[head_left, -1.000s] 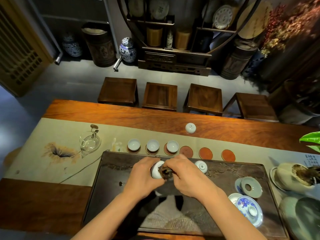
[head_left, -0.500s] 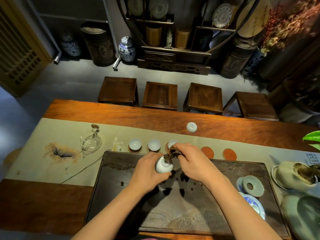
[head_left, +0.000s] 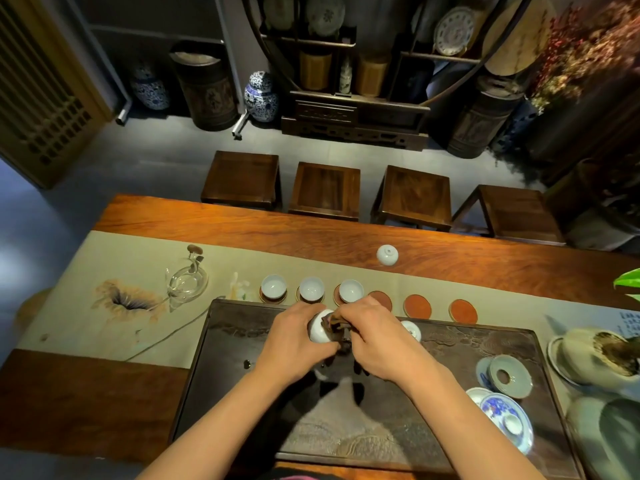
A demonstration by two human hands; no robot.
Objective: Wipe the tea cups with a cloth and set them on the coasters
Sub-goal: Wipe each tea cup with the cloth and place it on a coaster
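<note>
The left hand (head_left: 294,344) curls its fingers (head_left: 313,311) round a small white tea cup (head_left: 320,330) above the dark tea tray (head_left: 242,341). The right hand (head_left: 377,344) pinches a dark cloth (head_left: 334,323) against it. The cup looks light, thin, glazed and fragile, probably slippery when wet; I think it is best held by the wall, not by the rim.

At 3 o'clock of the hands another cup (head_left: 412,330) stands on the tray. At 12 o'clock three cups (head_left: 350,291) already sit on coasters, and the nearest free coaster (head_left: 381,299) is just behind the right hand, close to them. At 4 o'clock is a blue and white lidded bowl (head_left: 505,415). Farther, one upturned cup (head_left: 387,254) rests on the tabletop (head_left: 242,226).
</note>
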